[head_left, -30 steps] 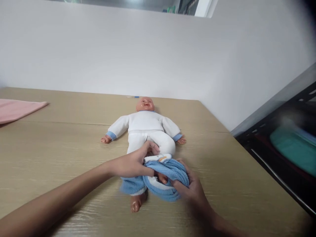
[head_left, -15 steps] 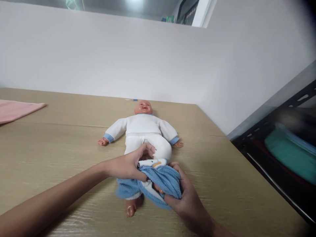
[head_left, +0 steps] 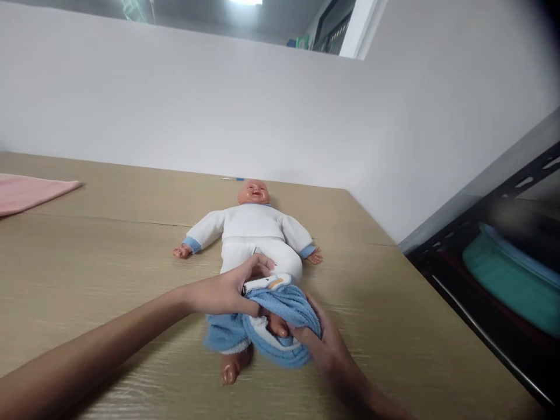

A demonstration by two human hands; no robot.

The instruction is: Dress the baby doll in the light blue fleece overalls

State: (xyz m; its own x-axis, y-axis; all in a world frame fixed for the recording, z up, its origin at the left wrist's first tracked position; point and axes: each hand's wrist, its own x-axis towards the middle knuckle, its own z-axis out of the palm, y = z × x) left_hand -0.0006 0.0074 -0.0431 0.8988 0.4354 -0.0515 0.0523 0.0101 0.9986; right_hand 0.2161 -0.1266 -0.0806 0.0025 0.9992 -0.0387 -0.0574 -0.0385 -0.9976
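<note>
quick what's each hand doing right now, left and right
Left hand: closed, gripping the blue trousers at the doll's legs.
Right hand: closed, gripping the same trousers.

Your table (head_left: 87, 262) is light wood grain (a seam runs across it). A doll (head_left: 251, 230) lies on its back mid-table, and a pink cloth (head_left: 30, 192) rests at your far left.

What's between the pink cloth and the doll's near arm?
Head view: only bare table lies between the pink cloth and the doll; nothing rests on that stretch.
</note>
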